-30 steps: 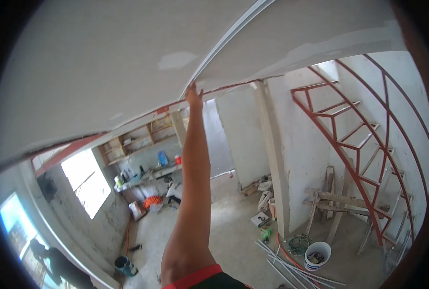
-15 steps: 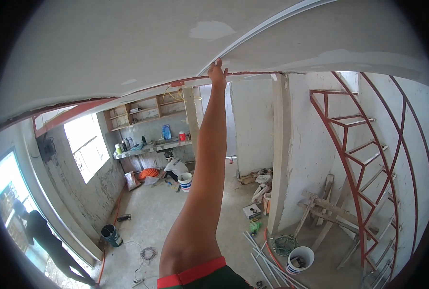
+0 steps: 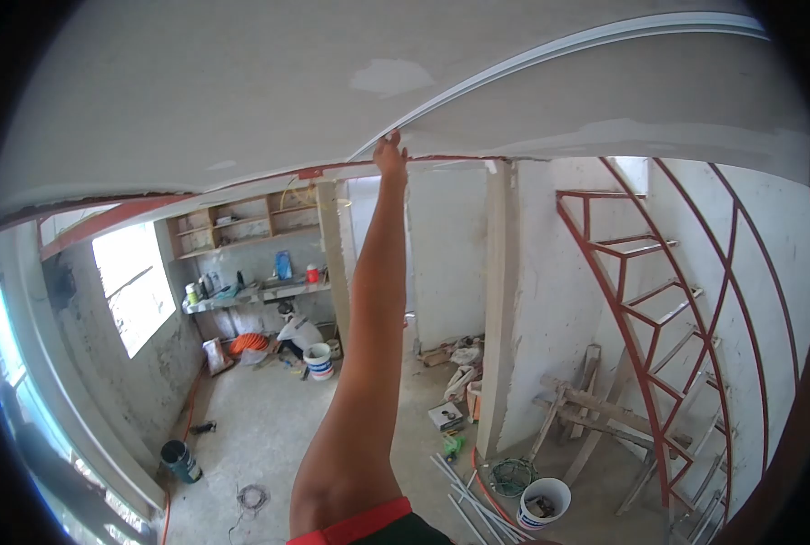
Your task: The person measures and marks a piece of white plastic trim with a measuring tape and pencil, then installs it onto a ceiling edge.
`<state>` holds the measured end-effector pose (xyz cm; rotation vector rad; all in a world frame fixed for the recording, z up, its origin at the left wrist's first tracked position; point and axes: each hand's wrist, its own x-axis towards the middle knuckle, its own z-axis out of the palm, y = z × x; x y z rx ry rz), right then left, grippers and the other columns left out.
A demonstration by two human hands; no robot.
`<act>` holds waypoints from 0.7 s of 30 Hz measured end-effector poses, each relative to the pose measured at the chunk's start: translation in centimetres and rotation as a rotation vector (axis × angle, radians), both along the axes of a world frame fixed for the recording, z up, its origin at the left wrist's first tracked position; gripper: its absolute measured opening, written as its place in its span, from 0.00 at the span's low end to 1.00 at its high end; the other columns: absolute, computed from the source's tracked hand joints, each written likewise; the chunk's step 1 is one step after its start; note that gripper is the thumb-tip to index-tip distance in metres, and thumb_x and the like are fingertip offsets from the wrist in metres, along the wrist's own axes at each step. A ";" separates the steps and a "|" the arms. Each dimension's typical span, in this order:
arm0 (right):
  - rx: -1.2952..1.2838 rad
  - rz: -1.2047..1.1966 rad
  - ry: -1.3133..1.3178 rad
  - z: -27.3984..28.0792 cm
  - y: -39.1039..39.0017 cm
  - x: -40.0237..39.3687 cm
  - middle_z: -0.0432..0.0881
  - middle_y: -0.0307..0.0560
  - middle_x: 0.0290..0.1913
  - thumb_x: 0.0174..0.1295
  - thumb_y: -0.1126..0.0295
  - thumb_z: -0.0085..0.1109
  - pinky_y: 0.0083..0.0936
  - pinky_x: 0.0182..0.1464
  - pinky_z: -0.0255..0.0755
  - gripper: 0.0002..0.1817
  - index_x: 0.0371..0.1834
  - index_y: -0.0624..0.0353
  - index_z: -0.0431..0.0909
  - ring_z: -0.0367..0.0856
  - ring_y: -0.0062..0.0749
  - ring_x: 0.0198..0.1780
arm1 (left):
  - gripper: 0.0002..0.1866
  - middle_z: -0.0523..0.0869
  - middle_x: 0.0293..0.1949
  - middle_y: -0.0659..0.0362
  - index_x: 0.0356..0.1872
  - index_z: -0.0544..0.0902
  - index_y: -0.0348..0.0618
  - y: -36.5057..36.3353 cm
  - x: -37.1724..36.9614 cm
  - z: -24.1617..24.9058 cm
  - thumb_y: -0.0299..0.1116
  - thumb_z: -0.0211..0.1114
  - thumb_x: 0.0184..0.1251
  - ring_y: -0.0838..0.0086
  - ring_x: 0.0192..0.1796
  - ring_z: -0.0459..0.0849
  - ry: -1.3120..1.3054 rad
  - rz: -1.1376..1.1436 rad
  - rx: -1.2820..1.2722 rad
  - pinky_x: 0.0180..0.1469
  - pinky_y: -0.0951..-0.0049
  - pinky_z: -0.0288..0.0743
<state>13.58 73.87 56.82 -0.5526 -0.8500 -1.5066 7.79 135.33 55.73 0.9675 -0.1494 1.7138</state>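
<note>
My left hand [image 3: 390, 156] is raised at arm's length to the ceiling, with its fingers up against the near-wall end of a long white strip [image 3: 532, 60]. The fingers look closed on the strip's edge, with one finger standing a little apart. The strip, grooved along its length, curves in the lens across the grey ceiling board [image 3: 241, 82] towards the upper right. My right hand does not show; a dark, blurred arm-like shape [image 3: 800, 422] fills the right edge.
A red steel beam [image 3: 310, 173] edges the ceiling. Red metal trusses [image 3: 646, 336] lean at right, near a wooden sawhorse [image 3: 596, 409]. Below are a white bucket [image 3: 543, 504], metal lengths [image 3: 468, 500] and a dark bucket [image 3: 180, 461]. A person [image 3: 298, 331] crouches by the counter.
My view has shifted rightward and upward, so more of the strip shows. My left hand stays against the strip. The dark shape at the right edge has come further into view.
</note>
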 end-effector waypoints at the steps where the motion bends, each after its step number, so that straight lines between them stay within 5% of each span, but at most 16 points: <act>1: -0.040 0.011 -0.012 0.0 -0.8 0.5 0.81 0.55 0.27 0.59 0.64 0.59 0.25 0.34 0.74 0.18 0.20 0.70 0.76 0.79 0.32 0.29 | 0.10 0.75 0.39 0.67 0.41 0.77 0.48 0.0 0.0 0.0 0.36 0.64 0.60 0.80 0.41 0.70 -0.009 -0.006 -0.004 0.39 0.73 0.67; 7: 0.030 -0.308 0.282 0.8 -1.6 3.9 0.84 0.44 0.36 0.56 0.52 0.63 0.15 0.46 0.68 0.20 0.36 0.60 0.80 0.79 0.22 0.41 | 0.11 0.74 0.37 0.66 0.43 0.78 0.48 0.3 0.2 0.0 0.34 0.64 0.59 0.81 0.37 0.69 -0.035 -0.017 0.018 0.37 0.74 0.66; 10: -0.045 -0.231 0.240 0.1 -1.8 3.7 0.83 0.42 0.41 0.56 0.52 0.63 0.15 0.53 0.65 0.20 0.41 0.58 0.81 0.77 0.22 0.48 | 0.13 0.75 0.38 0.66 0.45 0.78 0.49 1.6 0.6 0.1 0.33 0.64 0.58 0.80 0.39 0.69 -0.024 -0.004 0.018 0.38 0.72 0.65; 13: -0.096 -0.054 0.028 0.5 -1.8 6.2 0.83 0.41 0.39 0.57 0.53 0.63 0.16 0.52 0.65 0.19 0.39 0.59 0.81 0.78 0.21 0.45 | 0.13 0.77 0.40 0.66 0.45 0.77 0.50 2.9 1.0 0.1 0.34 0.62 0.58 0.80 0.43 0.71 -0.014 0.041 0.063 0.38 0.72 0.63; 19: -0.107 0.070 0.040 0.0 -1.1 3.9 0.82 0.42 0.34 0.54 0.60 0.67 0.14 0.45 0.67 0.16 0.36 0.63 0.78 0.77 0.19 0.39 | 0.15 0.79 0.46 0.65 0.48 0.77 0.50 2.2 0.9 -0.1 0.36 0.60 0.60 0.84 0.42 0.74 0.019 0.068 0.072 0.32 0.79 0.66; 21: -0.086 0.128 -0.033 0.1 -1.1 3.9 0.82 0.43 0.31 0.51 0.64 0.70 0.13 0.39 0.68 0.15 0.34 0.64 0.78 0.77 0.18 0.36 | 0.16 0.79 0.50 0.62 0.51 0.75 0.50 4.7 1.6 0.0 0.38 0.57 0.62 0.76 0.50 0.75 -0.031 0.051 0.097 0.38 0.66 0.71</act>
